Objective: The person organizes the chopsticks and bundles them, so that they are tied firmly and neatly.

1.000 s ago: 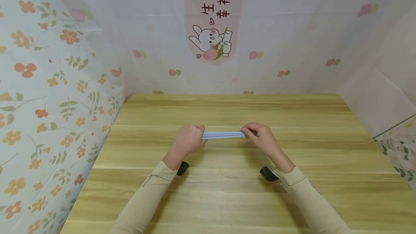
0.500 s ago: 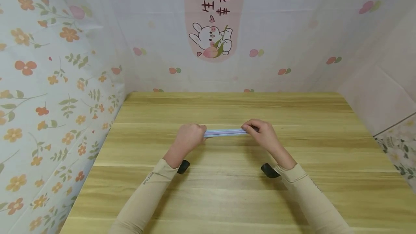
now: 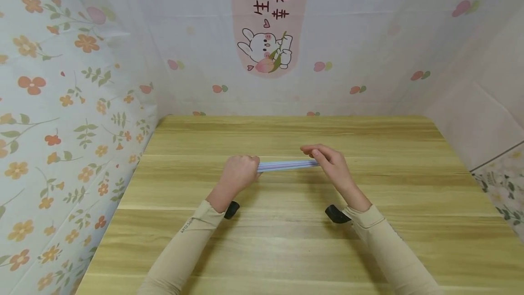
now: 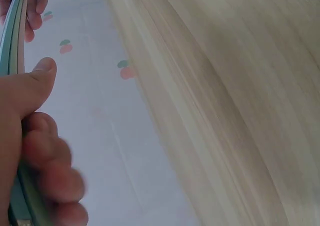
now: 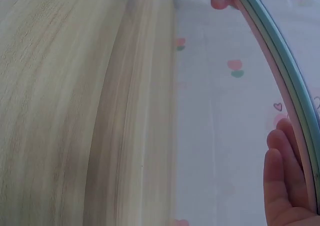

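A stack of thin pastel layers [image 3: 286, 165], seen edge-on, stretches between the hands over the table. Blue and lilac show in the head view; teal, green and pink layers [image 5: 282, 61] bow in a curve in the right wrist view. My left hand [image 3: 239, 172] grips the left end, its thumb [image 4: 42, 83] across the top edge and its fingers curled. At the other end my right hand [image 3: 330, 164] has its fingers extended and the thumb raised off the edge. Those straight fingers [image 5: 282, 166] lie along the side of the layers. I cannot tell what the layers are.
Below the hands is a wood-grain table [image 3: 278, 240]. Its far edge meets a white printed cloth [image 3: 184, 26], and a flowered cloth [image 3: 69, 149] hangs along the left side. A black piece [image 3: 337, 214] sits at the right wrist, another [image 3: 231, 210] at the left.
My right fingers have let go of their pinch on the right end and straightened, the hand rising slightly. The left hand keeps its grip in nearly the same place.
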Demonstrator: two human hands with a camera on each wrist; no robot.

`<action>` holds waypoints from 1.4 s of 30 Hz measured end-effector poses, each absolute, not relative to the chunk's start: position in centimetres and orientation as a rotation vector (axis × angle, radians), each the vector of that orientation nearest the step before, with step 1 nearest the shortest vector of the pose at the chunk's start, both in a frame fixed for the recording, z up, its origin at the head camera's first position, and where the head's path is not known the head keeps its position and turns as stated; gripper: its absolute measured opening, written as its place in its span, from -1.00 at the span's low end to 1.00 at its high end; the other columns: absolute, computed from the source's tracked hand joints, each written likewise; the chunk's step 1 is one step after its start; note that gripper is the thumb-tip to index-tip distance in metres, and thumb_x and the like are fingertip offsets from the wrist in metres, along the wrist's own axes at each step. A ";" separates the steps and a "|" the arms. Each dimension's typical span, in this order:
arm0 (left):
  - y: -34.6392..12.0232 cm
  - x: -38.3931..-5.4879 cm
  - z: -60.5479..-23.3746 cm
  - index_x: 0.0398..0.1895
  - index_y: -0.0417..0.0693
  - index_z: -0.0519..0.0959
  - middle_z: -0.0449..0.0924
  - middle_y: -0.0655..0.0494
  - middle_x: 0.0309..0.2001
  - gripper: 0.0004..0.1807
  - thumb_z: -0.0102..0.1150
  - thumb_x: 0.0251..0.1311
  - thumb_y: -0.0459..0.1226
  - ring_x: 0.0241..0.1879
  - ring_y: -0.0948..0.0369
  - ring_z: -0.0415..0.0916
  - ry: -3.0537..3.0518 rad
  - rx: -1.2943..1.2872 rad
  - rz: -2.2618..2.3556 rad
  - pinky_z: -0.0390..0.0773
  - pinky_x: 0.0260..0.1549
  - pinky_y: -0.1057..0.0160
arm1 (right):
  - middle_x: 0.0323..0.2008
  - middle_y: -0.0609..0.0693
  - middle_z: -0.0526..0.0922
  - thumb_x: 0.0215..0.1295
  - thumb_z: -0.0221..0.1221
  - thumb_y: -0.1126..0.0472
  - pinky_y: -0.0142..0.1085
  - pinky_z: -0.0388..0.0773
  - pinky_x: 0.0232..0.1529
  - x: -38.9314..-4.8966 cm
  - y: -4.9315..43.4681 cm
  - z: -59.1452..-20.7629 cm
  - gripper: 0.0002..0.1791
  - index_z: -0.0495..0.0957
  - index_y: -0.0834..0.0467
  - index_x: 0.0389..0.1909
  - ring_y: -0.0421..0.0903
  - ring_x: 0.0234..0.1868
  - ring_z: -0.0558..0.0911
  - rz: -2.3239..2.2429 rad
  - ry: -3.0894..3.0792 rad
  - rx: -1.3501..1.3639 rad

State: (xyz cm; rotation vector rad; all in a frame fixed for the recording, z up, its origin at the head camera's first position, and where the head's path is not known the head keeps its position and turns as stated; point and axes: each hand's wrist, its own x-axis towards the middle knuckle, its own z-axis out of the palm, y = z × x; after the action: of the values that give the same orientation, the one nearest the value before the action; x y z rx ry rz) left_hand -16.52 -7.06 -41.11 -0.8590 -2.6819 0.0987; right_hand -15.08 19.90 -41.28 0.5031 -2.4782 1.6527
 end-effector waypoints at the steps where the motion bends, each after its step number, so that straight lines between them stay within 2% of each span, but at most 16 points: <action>1: -7.1 -16.5 -41.1 -0.60 -0.06 0.50 0.38 0.21 -0.73 -0.66 0.39 0.02 -0.05 -0.74 0.36 0.08 -2.672 -0.864 0.106 0.21 -0.81 0.40 | 0.06 0.16 0.63 0.49 -0.09 0.20 -0.51 0.44 0.07 -15.1 19.9 -41.3 -0.67 0.56 0.19 0.08 -0.26 0.04 0.58 1.659 -2.472 0.513; 4: -7.3 -16.5 -41.1 -0.60 -0.06 0.49 0.41 0.20 -0.72 -0.66 0.40 0.01 -0.06 -0.74 0.37 0.12 -2.644 -0.877 0.124 0.26 -0.80 0.39 | 0.03 0.17 0.64 0.49 -0.09 0.20 -0.45 0.47 0.07 -15.1 19.8 -41.4 -0.68 0.58 0.22 0.03 -0.24 0.01 0.60 1.667 -2.456 0.543; 9: -7.5 -16.5 -41.0 -0.56 -0.06 0.49 0.45 0.19 -0.69 -0.66 0.41 0.01 -0.06 -0.74 0.37 0.21 -2.635 -0.898 0.126 0.31 -0.79 0.39 | 0.00 0.17 0.66 0.49 -0.08 0.23 -0.48 0.46 0.05 -15.2 19.8 -41.5 -0.70 0.60 0.23 -0.03 -0.24 -0.01 0.60 1.650 -2.451 0.580; 17: -7.6 -16.7 -40.5 -0.58 -0.05 0.49 0.39 0.19 -0.73 -0.70 0.38 0.02 -0.10 -0.73 0.34 0.04 -2.667 -0.867 0.096 0.15 -0.80 0.40 | -0.01 0.20 0.64 0.50 -0.12 0.24 -0.47 0.45 0.03 -15.3 20.2 -41.2 -0.68 0.59 0.23 -0.01 -0.31 -0.04 0.58 1.645 -2.459 0.614; 22: -7.5 -16.8 -40.4 -0.57 -0.05 0.49 0.41 0.19 -0.73 -0.70 0.40 0.01 -0.10 -0.75 0.34 0.04 -2.636 -0.871 0.097 0.17 -0.81 0.39 | 0.01 0.24 0.62 0.52 -0.14 0.19 -0.49 0.44 0.03 -15.3 21.0 -40.8 -0.65 0.57 0.25 0.00 -0.33 -0.05 0.59 1.687 -2.436 0.573; 25: -7.5 -16.9 -40.3 -0.57 -0.05 0.48 0.40 0.18 -0.73 -0.69 0.40 0.01 -0.10 -0.76 0.35 0.03 -2.626 -0.872 0.104 0.14 -0.82 0.40 | -0.02 0.10 0.65 0.52 -0.14 0.16 -0.50 0.43 0.03 -15.1 21.8 -40.8 -0.64 0.55 0.26 0.00 -0.35 -0.04 0.58 1.704 -2.412 0.497; 30: -7.6 -17.1 -40.0 -0.59 -0.06 0.47 0.40 0.17 -0.73 -0.68 0.40 0.00 -0.09 -0.74 0.34 0.00 -2.598 -0.858 0.130 0.14 -0.82 0.39 | -0.16 -0.36 0.63 0.49 -0.06 0.14 -0.58 0.44 -0.02 -14.4 23.9 -41.1 -0.66 0.55 0.29 -0.01 -0.44 -0.08 0.55 1.648 -2.424 0.327; 34: -7.6 -17.2 -39.9 -0.58 -0.06 0.47 0.42 0.17 -0.72 -0.67 0.40 0.00 -0.09 -0.75 0.34 0.05 -2.600 -0.856 0.134 0.25 -0.82 0.36 | -0.22 -0.46 0.57 0.45 0.00 0.15 -0.64 0.45 -0.08 -13.8 25.2 -41.5 -0.68 0.56 0.30 -0.04 -0.50 -0.14 0.55 1.545 -2.491 0.256; 38: -7.6 -17.1 -39.9 -0.56 -0.06 0.48 0.44 0.16 -0.71 -0.68 0.39 0.02 -0.09 -0.76 0.34 0.11 -2.634 -0.855 0.127 0.30 -0.81 0.35 | -0.23 -0.43 0.57 0.44 0.02 0.12 -0.63 0.44 -0.13 -13.5 26.0 -42.2 -0.70 0.58 0.25 -0.08 -0.53 -0.18 0.54 1.432 -2.562 0.218; 42: -7.6 -17.1 -39.9 -0.56 -0.06 0.47 0.44 0.16 -0.71 -0.69 0.37 0.04 -0.09 -0.75 0.33 0.09 -2.644 -0.852 0.132 0.28 -0.82 0.36 | -0.15 -0.12 0.68 0.44 0.02 0.07 -0.61 0.41 -0.17 -13.2 26.6 -42.7 -0.70 0.59 0.19 -0.09 -0.58 -0.19 0.49 1.313 -2.644 0.184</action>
State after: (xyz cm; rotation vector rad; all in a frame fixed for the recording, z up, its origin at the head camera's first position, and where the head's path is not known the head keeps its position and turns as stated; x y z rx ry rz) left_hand -17.09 -7.65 -39.87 -0.8523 -2.6442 0.1318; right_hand -13.25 26.63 -42.65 0.1841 -2.6445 1.3133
